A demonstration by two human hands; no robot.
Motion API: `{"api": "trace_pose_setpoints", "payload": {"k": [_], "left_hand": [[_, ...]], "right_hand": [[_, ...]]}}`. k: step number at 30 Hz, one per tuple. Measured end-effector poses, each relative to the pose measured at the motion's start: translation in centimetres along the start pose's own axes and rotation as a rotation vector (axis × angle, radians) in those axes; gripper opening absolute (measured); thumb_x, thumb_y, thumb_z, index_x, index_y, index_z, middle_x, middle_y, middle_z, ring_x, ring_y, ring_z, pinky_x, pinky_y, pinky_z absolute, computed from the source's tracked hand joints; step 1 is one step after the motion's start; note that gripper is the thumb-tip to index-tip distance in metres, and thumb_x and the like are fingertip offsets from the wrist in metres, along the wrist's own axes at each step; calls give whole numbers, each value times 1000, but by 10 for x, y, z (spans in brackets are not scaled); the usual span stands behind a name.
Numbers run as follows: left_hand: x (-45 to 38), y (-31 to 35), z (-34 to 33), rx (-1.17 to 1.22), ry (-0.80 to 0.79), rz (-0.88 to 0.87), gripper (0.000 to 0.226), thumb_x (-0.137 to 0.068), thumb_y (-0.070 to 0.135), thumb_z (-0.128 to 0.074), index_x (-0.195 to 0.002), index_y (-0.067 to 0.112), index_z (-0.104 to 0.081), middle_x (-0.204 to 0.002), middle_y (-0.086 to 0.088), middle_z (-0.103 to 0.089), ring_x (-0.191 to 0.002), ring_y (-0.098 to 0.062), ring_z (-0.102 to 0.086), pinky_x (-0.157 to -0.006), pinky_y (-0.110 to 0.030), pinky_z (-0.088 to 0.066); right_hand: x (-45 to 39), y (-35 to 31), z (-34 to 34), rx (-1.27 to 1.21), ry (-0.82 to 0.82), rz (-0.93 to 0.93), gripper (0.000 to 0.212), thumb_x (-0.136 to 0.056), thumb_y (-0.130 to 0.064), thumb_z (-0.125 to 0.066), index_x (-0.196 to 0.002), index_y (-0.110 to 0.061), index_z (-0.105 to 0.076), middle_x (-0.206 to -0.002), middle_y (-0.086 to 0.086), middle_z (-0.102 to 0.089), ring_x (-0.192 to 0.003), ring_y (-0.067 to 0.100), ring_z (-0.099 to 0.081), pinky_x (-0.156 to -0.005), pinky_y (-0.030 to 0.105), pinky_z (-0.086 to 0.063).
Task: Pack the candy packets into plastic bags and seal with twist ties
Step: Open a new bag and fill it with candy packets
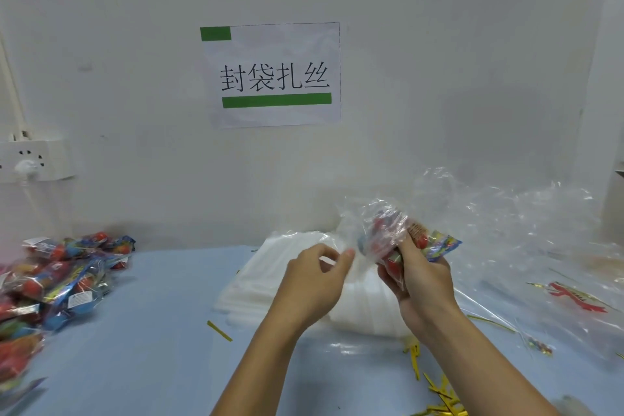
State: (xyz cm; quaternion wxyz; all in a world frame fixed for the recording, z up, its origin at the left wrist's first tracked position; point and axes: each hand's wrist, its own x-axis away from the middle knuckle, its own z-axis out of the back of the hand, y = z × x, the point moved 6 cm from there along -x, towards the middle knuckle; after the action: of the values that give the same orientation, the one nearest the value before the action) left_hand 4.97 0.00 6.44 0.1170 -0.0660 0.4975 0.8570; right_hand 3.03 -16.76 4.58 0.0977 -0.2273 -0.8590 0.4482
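My right hand (422,277) grips a colourful candy packet (435,240) that sits partly inside a clear plastic bag (378,223), held above the table. My left hand (314,277) pinches the bag's loose edge just left of the packet. Under both hands lies a white stack of flat plastic bags (270,277). Yellow twist ties (442,395) are scattered near my right forearm, and a single one (219,330) lies left of the stack. A heap of candy packets (50,284) fills the table's left side.
Crumpled clear plastic (526,233) piles up at the right, with a red-printed wrapper (577,295) on it. A white wall with a paper sign (273,74) stands close behind the blue table (145,348). A power socket (30,159) is mounted at the left.
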Motion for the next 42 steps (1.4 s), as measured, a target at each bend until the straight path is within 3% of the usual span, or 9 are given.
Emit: {"api": "trace_pose_setpoints", "payload": {"k": [7,10,15,24,27,32,35,38,42], "left_hand": [[-2,-4,28,321,311,57,32,-92,49,-61,-112,29,-45,-125,1,-43,-94,-5,-53,-75,-26,-48],[-3,4,13,509,129,19,44,-91,59,-56,-123,31,-49,-125,6,-55,-113,-17,-58,-94,-40,-52],[0,18,-4,592,-35,-121,31,-93,52,-59,-108,25,-58,-103,5,-70,-93,-9,-67,-75,-22,-51],[3,16,-10,282,-102,-167,28,-92,59,-56,-113,42,-53,-100,28,-67,-91,15,-59,-73,-15,-45],[1,8,-11,161,-68,-109,45,-87,68,-54,-120,38,-51,-115,17,-60,-105,2,-57,-86,-22,-45],[11,30,20,69,399,-401,45,-79,72,-57,-113,44,-48,-113,20,-44,-114,-3,-44,-87,-8,-35],[16,48,9,-81,360,-583,45,-79,67,-57,-114,39,-59,-110,17,-45,-110,-3,-43,-91,-11,-38],[16,49,0,-102,310,-578,25,-87,44,-64,-106,28,-68,-106,15,-48,-104,-9,-44,-92,-36,-47],[25,60,1,-47,369,-698,11,-86,20,-62,-80,21,-71,-88,19,-56,-94,-7,-45,-84,-37,-44]], "right_hand": [[2,-3,-3,-17,-56,-2,12,-89,-24,-74,-80,-22,-66,-61,-7,-66,-49,3,-61,-56,23,-54],[9,-1,-15,167,-233,44,22,-86,-23,-75,-65,-25,-71,-53,-5,-55,-45,5,-50,-55,22,-50],[30,6,-34,248,-534,-100,18,-83,-18,-74,-66,-23,-69,-64,5,-56,-50,12,-52,-52,25,-46],[20,6,-23,-158,-222,-142,13,-94,-12,-65,-85,-17,-72,-81,1,-76,-67,8,-72,-59,21,-59],[14,4,-17,-215,-168,-119,10,-96,-10,-62,-92,-13,-71,-86,4,-78,-73,11,-75,-61,24,-60],[8,2,-13,94,-142,73,4,-94,-13,-67,-91,-13,-70,-71,1,-73,-64,11,-69,-64,29,-58],[17,-1,-24,340,-247,292,11,-88,-3,-71,-99,-3,-69,-88,18,-73,-79,23,-70,-69,34,-60],[25,1,-30,488,-297,423,18,-85,2,-66,-95,-12,-66,-83,3,-72,-73,15,-66,-66,29,-54],[24,5,-28,689,-265,473,23,-83,0,-64,-77,-19,-53,-55,-17,-55,-50,0,-47,-50,12,-37]]}}
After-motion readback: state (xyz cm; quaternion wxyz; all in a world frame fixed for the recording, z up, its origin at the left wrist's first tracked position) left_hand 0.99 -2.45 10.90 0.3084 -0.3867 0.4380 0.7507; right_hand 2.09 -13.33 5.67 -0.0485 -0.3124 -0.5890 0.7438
